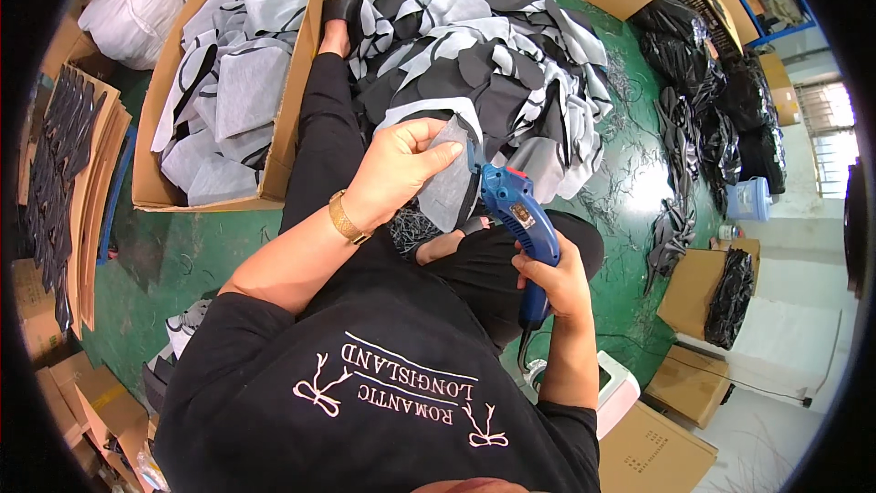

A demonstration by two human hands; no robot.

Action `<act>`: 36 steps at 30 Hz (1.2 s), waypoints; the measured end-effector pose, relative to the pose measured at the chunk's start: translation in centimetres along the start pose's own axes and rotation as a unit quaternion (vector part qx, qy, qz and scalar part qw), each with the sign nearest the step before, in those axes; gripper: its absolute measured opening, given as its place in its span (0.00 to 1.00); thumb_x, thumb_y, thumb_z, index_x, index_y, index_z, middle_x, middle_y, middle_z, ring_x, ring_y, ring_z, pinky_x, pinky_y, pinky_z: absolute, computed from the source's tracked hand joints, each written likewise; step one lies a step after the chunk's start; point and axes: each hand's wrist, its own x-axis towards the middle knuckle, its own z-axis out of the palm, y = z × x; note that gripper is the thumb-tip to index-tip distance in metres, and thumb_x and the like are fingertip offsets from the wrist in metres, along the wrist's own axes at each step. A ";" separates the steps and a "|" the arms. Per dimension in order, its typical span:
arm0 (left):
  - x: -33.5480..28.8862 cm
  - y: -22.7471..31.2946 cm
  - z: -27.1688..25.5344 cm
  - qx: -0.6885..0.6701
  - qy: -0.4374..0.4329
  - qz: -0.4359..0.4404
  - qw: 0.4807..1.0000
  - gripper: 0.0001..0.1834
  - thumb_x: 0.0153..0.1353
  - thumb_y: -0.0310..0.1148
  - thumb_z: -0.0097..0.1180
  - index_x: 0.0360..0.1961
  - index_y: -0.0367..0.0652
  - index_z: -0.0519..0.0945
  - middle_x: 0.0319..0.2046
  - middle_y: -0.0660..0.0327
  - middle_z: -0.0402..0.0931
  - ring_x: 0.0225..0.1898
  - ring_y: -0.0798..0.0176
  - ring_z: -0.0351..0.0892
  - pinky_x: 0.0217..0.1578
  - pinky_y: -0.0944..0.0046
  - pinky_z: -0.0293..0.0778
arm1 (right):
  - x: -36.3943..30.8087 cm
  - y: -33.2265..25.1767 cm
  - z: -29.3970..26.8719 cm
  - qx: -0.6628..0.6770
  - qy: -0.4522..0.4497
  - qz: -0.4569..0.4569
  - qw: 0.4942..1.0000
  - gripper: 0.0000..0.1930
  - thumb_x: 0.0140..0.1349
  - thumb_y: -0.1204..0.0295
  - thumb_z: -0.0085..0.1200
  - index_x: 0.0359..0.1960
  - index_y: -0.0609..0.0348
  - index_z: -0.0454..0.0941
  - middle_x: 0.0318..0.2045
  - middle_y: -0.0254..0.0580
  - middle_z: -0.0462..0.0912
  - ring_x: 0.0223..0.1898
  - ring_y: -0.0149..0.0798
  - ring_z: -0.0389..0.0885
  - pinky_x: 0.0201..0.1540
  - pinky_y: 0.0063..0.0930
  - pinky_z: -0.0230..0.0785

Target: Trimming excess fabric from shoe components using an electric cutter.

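My left hand (397, 169) pinches a grey and black fabric piece (445, 194) between thumb and fingers, a gold watch on its wrist. My right hand (558, 281) is wrapped round the handle of a blue corded electric fabric cutter (513, 199) with a red part on top. The cutter's head is at the black right edge of the fabric; whether the blade touches it I cannot make out. Just beyond my hands, a large heap of grey and black fabric pieces (474, 46) lies on the floor.
At the left stands a cardboard box (274, 160) full of grey fabric pieces. Black plastic bags (680, 46), a light blue bucket (750, 199) and cardboard boxes (698, 297) line the right side. Thread scraps litter the green floor (630, 183). The cutter's cord (524, 347) hangs beside my right forearm.
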 end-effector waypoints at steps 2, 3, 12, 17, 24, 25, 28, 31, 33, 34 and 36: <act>-0.1 0.2 0.0 0.009 0.002 -0.001 1.000 0.11 0.60 0.24 0.57 0.44 0.34 0.78 0.35 0.64 0.81 0.33 0.77 0.76 0.36 0.75 0.72 | 0.1 0.0 0.0 -0.003 0.000 -0.002 1.000 0.16 0.44 0.80 0.57 0.37 0.69 0.73 0.23 0.38 0.76 0.20 0.31 0.75 0.24 0.24 0.70; 0.0 0.1 -0.2 0.043 0.003 -0.001 0.999 0.10 0.61 0.25 0.57 0.44 0.34 0.79 0.33 0.66 0.80 0.30 0.78 0.75 0.33 0.76 0.72 | 0.1 0.1 0.0 0.003 -0.003 -0.004 1.000 0.16 0.44 0.80 0.57 0.37 0.70 0.73 0.23 0.38 0.76 0.20 0.31 0.75 0.24 0.24 0.70; -0.2 1.7 -0.4 0.164 -0.053 -0.005 0.985 0.10 0.56 0.25 0.57 0.40 0.34 0.80 0.27 0.71 0.77 0.27 0.82 0.69 0.28 0.76 0.67 | 0.0 -0.2 -1.1 -0.018 -0.026 -0.009 0.999 0.17 0.45 0.81 0.59 0.39 0.69 0.74 0.28 0.39 0.77 0.21 0.31 0.75 0.24 0.25 0.70; -0.5 2.8 -0.3 0.169 -0.101 -0.016 0.980 0.10 0.55 0.25 0.57 0.39 0.35 0.80 0.27 0.72 0.77 0.27 0.83 0.67 0.27 0.77 0.65 | -0.2 -1.2 -1.2 -0.033 -0.033 -0.010 0.999 0.16 0.48 0.78 0.61 0.40 0.67 0.75 0.27 0.35 0.77 0.22 0.28 0.75 0.25 0.22 0.69; 0.2 1.8 -1.1 0.162 -0.118 -0.047 0.979 0.11 0.54 0.23 0.55 0.39 0.36 0.80 0.29 0.71 0.78 0.26 0.82 0.67 0.25 0.77 0.63 | 1.9 -1.4 -0.4 0.065 -0.019 -0.052 0.996 0.16 0.46 0.79 0.60 0.38 0.69 0.74 0.26 0.39 0.76 0.21 0.31 0.75 0.24 0.25 0.70; 0.2 1.7 -1.4 0.163 -0.108 -0.043 0.980 0.11 0.54 0.23 0.55 0.40 0.36 0.80 0.30 0.70 0.78 0.27 0.82 0.69 0.27 0.77 0.64 | 2.4 -1.1 -0.4 0.112 -0.012 -0.065 0.991 0.16 0.47 0.78 0.60 0.39 0.68 0.74 0.26 0.38 0.76 0.21 0.31 0.75 0.24 0.25 0.70; 0.0 2.1 -1.9 0.141 -0.085 -0.051 0.985 0.11 0.55 0.22 0.55 0.40 0.36 0.80 0.32 0.69 0.79 0.29 0.81 0.72 0.30 0.77 0.68 | 3.4 -0.7 -0.4 0.152 0.006 -0.080 0.985 0.15 0.47 0.76 0.58 0.37 0.68 0.72 0.22 0.39 0.73 0.21 0.32 0.72 0.24 0.26 0.68; 0.7 1.9 -3.6 0.083 -0.037 -0.029 0.995 0.11 0.56 0.24 0.57 0.41 0.36 0.79 0.32 0.69 0.79 0.30 0.80 0.73 0.32 0.76 0.70 | 4.0 0.1 -1.3 0.165 0.023 -0.084 0.982 0.16 0.47 0.76 0.57 0.38 0.70 0.72 0.23 0.41 0.74 0.21 0.34 0.72 0.24 0.28 0.68; 1.0 1.7 -6.6 0.105 0.074 -0.010 0.992 0.11 0.56 0.23 0.56 0.42 0.38 0.79 0.29 0.72 0.77 0.26 0.82 0.68 0.27 0.77 0.64 | 4.5 0.6 -1.6 0.194 0.028 -0.093 0.976 0.17 0.48 0.75 0.57 0.39 0.70 0.71 0.23 0.41 0.73 0.22 0.33 0.71 0.24 0.27 0.68; 1.2 2.6 -7.7 0.073 0.125 0.038 0.989 0.11 0.56 0.24 0.56 0.42 0.40 0.80 0.29 0.72 0.76 0.25 0.82 0.67 0.26 0.77 0.63 | 4.7 0.8 -2.0 0.198 0.022 -0.094 0.975 0.17 0.49 0.75 0.57 0.40 0.70 0.70 0.23 0.40 0.73 0.23 0.32 0.71 0.24 0.26 0.68; 0.2 4.7 -11.4 0.062 0.231 0.111 0.965 0.11 0.55 0.25 0.57 0.41 0.42 0.80 0.29 0.72 0.75 0.25 0.80 0.68 0.25 0.77 0.63 | 5.4 1.2 -2.6 0.202 0.011 -0.096 0.975 0.17 0.51 0.74 0.58 0.40 0.69 0.70 0.23 0.39 0.72 0.23 0.31 0.71 0.24 0.25 0.68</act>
